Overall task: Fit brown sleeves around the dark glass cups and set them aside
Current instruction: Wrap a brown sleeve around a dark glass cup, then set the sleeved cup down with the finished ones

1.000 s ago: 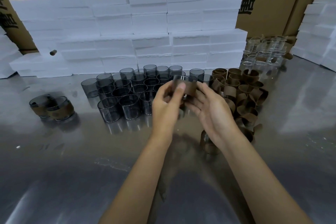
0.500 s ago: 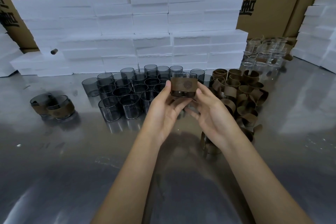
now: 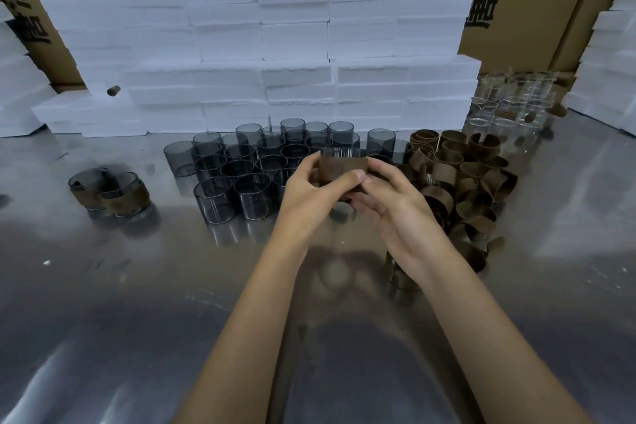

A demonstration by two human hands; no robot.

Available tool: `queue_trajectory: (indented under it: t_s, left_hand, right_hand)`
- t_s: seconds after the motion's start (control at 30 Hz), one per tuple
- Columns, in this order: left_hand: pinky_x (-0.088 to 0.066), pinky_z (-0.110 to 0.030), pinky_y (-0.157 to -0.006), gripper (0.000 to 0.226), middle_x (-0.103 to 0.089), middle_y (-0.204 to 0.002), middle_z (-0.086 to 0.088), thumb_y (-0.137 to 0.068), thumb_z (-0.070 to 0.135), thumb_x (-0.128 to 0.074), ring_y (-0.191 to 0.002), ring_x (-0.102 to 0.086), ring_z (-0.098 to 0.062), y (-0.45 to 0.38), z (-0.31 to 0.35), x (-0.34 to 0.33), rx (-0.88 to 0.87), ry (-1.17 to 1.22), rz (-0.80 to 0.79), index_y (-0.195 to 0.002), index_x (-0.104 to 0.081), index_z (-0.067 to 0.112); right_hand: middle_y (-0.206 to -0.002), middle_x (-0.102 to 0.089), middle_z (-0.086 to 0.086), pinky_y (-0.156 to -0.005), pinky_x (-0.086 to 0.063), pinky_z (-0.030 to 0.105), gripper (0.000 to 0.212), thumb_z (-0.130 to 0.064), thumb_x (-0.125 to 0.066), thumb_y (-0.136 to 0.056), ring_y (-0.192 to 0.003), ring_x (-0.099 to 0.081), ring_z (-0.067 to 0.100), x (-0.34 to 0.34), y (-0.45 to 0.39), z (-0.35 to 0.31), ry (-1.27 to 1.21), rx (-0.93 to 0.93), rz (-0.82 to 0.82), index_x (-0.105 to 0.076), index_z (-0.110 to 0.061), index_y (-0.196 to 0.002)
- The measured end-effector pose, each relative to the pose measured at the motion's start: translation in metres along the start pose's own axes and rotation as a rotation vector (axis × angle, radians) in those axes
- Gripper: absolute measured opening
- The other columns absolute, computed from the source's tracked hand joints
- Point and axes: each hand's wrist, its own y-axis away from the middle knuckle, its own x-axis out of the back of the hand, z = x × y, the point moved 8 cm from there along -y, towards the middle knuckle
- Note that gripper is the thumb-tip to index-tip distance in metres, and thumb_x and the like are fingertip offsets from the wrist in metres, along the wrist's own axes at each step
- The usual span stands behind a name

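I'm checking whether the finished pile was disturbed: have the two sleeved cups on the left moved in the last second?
No. The two sleeved cups sit in the same spot, left of the bare dark cups and below the foam blocks.

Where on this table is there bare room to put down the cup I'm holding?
Bare steel lies between the two sleeved cups and the dark cups, and along the near edge of the table. It is crowded by the sleeve pile.
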Motion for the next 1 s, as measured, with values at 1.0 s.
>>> queue_trajectory:
  t_s: [1.0]
  left_hand:
    - [-0.036, -0.047, -0.113, 0.084, -0.032, -0.151, -0.024, -0.079, 0.020, -0.087, -0.138, -0.034, -0.042, 0.018, -0.029, 0.263, 0.131, -0.526, 1.032, -0.146, -0.038, 0.007]
  right_hand:
    - [-0.111, -0.075, 0.011, -0.093, -0.057, 0.031, 0.011, -0.016, -0.068, -0.095, -0.107, -0.071, 0.020, 0.004, 0.005, 0.010, 0.297, -0.068, 0.136, -0.074, -0.018, -0.104]
